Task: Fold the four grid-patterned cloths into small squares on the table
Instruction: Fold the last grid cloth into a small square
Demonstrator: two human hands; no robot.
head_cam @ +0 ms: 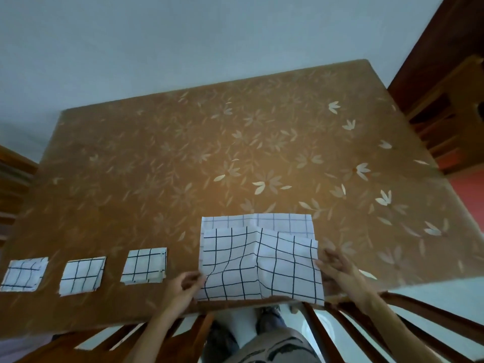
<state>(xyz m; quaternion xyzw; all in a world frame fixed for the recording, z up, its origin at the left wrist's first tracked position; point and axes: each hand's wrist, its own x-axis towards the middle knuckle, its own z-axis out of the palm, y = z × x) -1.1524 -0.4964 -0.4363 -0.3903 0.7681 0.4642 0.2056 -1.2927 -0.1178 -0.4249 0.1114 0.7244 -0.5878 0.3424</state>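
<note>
Three of the four cloths are already done, as far as I can judge. They lie in a row along the near edge of the table (235, 153), on the left side, well apart from each other: the left square (25, 273), the middle square (82, 275) and the right square (145, 265). Each one is small and roughly square, though the edges are not perfectly even.

The fourth cloth (262, 260) is the one in work. It lies near the front edge of the table, just in front of the person, to the right of the row. It looks folded once: the near layer is laid over the far one but does not reach the far edge, so a pale strip shows behind it. The top layer is wavy and has a crease down the middle. I think it needs two or more folds before it matches the others.

The left hand (183, 284) pinches the left edge of this cloth with curled fingers. The right hand (337, 268) is at the right edge and touches it, but it is blurred, so I cannot tell if it grips or only presses.

The count: four grid cloths, three finished and one unfinished; two hands; one table with a flower pattern. Parts of wooden chairs (442, 111) show around the table.
</note>
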